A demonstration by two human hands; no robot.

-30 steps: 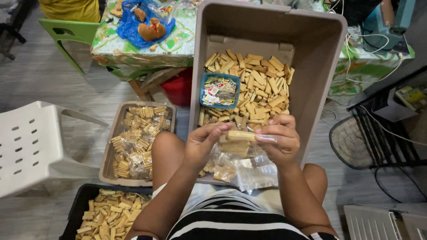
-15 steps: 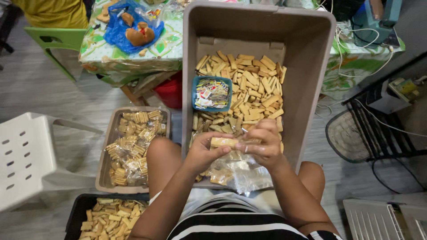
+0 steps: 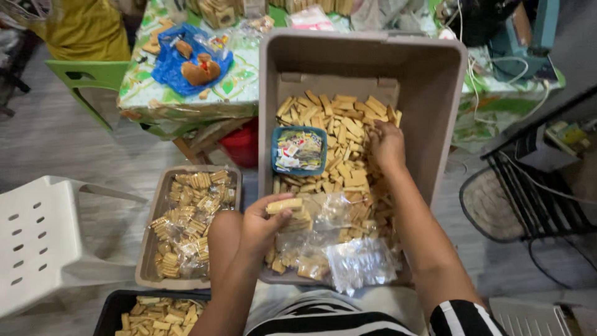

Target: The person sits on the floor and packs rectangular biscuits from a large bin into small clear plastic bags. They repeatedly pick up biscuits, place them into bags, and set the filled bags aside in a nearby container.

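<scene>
Change: right hand (image 3: 387, 144) has left the clear bag (image 3: 323, 221) it held with the left a moment ago and now reaches into the loose biscuits (image 3: 348, 134).
Right hand: fingers curled down onto the biscuit pile in the large grey tub (image 3: 435, 93); whether it grips one cannot be told.
Left hand (image 3: 264, 224): pinching a short stack of biscuits (image 3: 287, 208), touching the bag's mouth.
Nearby: small blue tray (image 3: 299, 150) just left of the right hand; grey tray of packed bags (image 3: 186, 227) left of the tub.
</scene>
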